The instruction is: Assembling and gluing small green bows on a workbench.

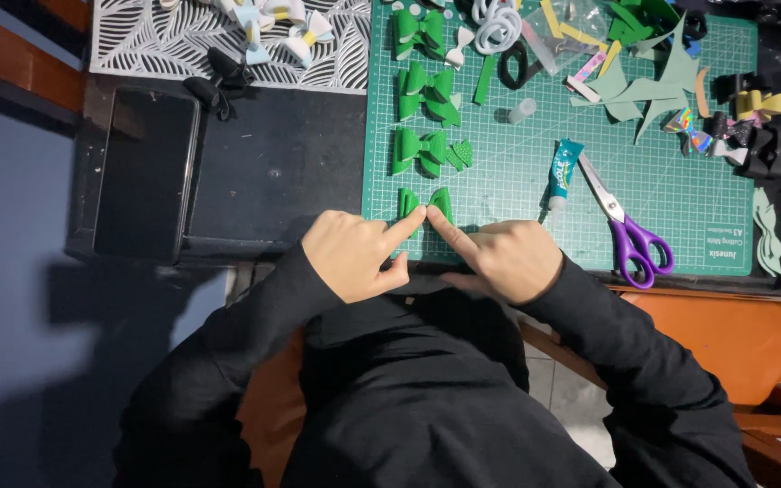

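A small green foam bow (427, 204) lies at the near edge of a green cutting mat (517, 172). My left hand (354, 255) and my right hand (503, 258) meet over it, both index fingertips pressing on the bow's middle. The other fingers are curled in. Three finished green bows (427, 95) lie in a column farther up the mat. A tube of glue (564, 170) and purple-handled scissors (625, 226) rest to the right of my right hand.
A black phone (145, 172) lies on the dark table at the left. Pale bows sit on a white leaf-patterned mat (228, 41) at the back left. Green foam scraps (653, 77), hair ties (497, 27) and dark and glittery bows (743, 126) crowd the back right.
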